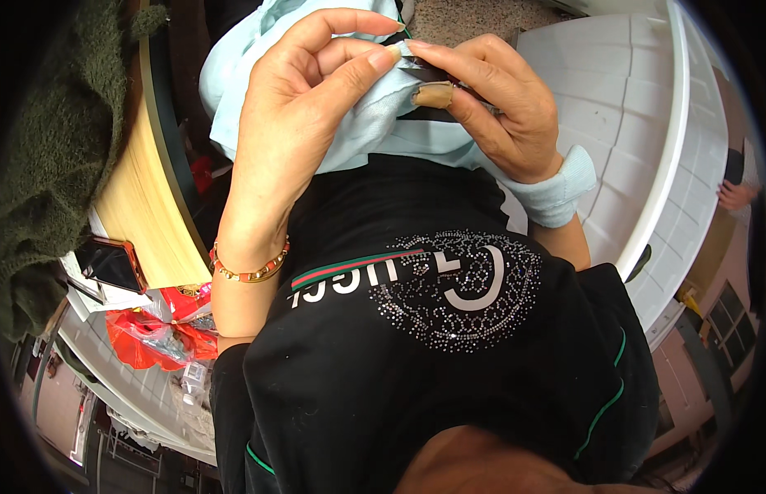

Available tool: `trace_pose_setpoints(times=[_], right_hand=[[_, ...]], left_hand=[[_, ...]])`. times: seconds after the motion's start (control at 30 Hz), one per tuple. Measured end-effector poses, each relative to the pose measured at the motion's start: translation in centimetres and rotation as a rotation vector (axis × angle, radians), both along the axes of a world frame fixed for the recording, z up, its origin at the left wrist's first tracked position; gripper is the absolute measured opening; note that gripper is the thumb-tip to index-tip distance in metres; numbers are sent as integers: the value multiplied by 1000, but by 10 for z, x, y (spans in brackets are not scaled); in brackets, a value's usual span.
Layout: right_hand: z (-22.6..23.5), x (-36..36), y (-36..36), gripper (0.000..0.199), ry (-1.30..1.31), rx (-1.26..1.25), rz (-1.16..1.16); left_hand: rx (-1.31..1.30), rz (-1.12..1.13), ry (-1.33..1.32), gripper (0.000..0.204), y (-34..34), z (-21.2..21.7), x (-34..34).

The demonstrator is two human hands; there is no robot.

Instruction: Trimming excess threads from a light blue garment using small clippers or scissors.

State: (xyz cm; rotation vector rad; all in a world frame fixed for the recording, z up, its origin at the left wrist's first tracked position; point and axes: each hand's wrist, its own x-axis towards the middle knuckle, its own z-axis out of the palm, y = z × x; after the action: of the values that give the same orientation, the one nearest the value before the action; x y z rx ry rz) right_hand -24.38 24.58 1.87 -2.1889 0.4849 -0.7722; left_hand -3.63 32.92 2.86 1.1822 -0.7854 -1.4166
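Light blue knit cloth (358,123) lies over my lap at the top of the head view. My left hand (305,90) pinches a bit of it between thumb and forefinger. Close against those fingertips, my right hand (502,103) is closed on a small dark-bladed tool (422,72), which looks like thread snips; its handle is mostly hidden in the palm. Tan tape (434,95) wraps my right thumb. A light blue ribbed cuff (556,189) circles my right wrist. On my left wrist is a red and gold bracelet (253,267).
White ribbed plastic surfaces with a raised rim (675,123) stand at the right. To the left are a wooden tabletop edge (144,206), a dark green fuzzy garment (58,140), a phone (115,263) and red plastic bags (156,333). Another person's hand (735,195) shows far right.
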Motion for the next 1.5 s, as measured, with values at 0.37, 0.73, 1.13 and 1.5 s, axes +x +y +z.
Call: trace_pose_setpoints(times=[0.37, 0.73, 1.13, 1.5], right_hand=[[-9, 5, 11, 41, -208, 787, -23], [-20, -34, -23, 25, -84, 447, -180], [2, 6, 0, 42, 45, 55, 34], [1, 6, -3, 35, -1, 49, 81]], left_hand=[[-101, 29, -142, 22, -4, 19, -15], [90, -205, -305, 22, 10, 21, 26], [22, -42, -131, 21, 13, 11, 6], [0, -68, -144, 22, 13, 9, 5]])
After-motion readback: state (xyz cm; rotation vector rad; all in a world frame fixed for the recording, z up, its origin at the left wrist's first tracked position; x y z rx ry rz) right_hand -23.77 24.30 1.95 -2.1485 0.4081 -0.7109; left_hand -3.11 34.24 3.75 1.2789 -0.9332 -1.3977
